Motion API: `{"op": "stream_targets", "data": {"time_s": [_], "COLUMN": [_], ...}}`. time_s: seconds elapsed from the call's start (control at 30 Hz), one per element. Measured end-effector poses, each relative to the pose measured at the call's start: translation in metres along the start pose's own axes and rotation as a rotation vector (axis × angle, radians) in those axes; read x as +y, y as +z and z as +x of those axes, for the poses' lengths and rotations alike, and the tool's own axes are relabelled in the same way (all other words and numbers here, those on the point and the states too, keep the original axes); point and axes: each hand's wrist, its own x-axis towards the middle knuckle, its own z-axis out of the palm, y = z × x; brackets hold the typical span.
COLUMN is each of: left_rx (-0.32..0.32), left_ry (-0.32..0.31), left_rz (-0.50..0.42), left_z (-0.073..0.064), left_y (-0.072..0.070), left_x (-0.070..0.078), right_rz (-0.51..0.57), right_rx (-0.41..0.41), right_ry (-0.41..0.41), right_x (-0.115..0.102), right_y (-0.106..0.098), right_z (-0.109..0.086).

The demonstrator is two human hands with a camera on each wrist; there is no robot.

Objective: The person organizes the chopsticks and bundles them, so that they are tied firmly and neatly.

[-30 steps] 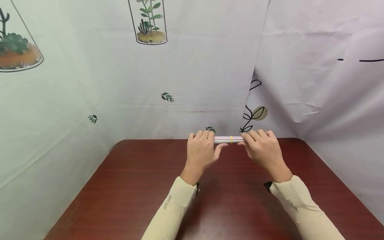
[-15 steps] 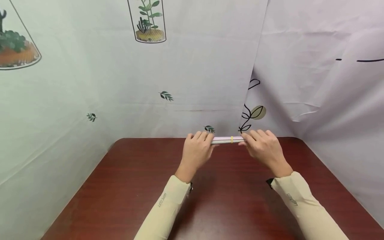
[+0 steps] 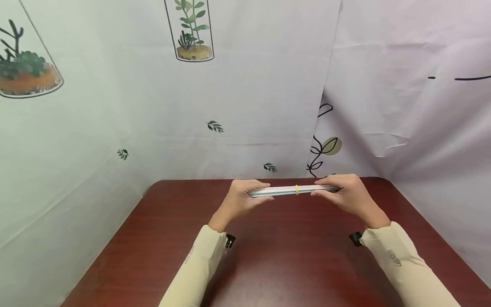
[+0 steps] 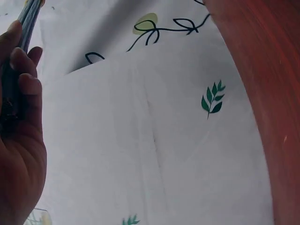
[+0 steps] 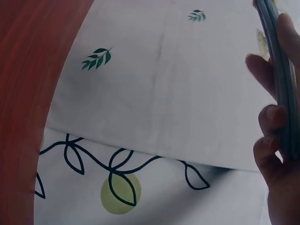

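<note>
A slim bundle of long, thin pale sticks (image 3: pixel 281 190), white with pink and bluish tints, is held level above the table. Around its middle goes a yellow rubber band (image 3: pixel 297 189). My left hand (image 3: pixel 238 198) grips the left end, thumb below and fingers above. At the other end my right hand (image 3: pixel 350 194) holds it in a similar way, that end a touch higher. The left wrist view shows curled fingers round the bundle (image 4: pixel 31 21) at the left edge. In the right wrist view, fingers wrap the dark-looking bundle (image 5: pixel 284 84); its ends are partly hidden in the palms.
Below the hands is a dark red-brown wooden table (image 3: pixel 172 238) with rounded far corners. White cloth (image 3: pixel 261 94) printed with leaves and potted plants hangs behind it and along both sides. Each cream sleeve (image 3: pixel 195 260) has a black strap at the wrist.
Both hands have moved apart along the bundle and slightly lower, turning so the thumbs show underneath. More of the bundle is exposed, and it now tilts slightly.
</note>
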Motion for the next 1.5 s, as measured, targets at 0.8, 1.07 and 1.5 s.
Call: {"op": "stream_targets", "data": {"time_s": [0.8, 1.07, 1.5], "left_rx": [-0.089, -0.077, -0.197], "left_ry": [-0.607, -0.693, -0.804], "left_rz": [-0.379, -0.393, -0.237], "left_z": [-0.009, -0.026, -0.028], "left_y": [0.011, 0.028, 0.044], "left_x": [0.015, -0.024, -0.048], "right_rz": [0.572, 0.581, 0.491], "right_rx": [-0.076, -0.087, -0.197], "right_ry": [0.495, 0.627, 0.734], "right_x": [0.011, 0.031, 0.060], "right_y": [0.001, 0.017, 0.040], "right_z": [-0.033, -0.048, -0.065]}}
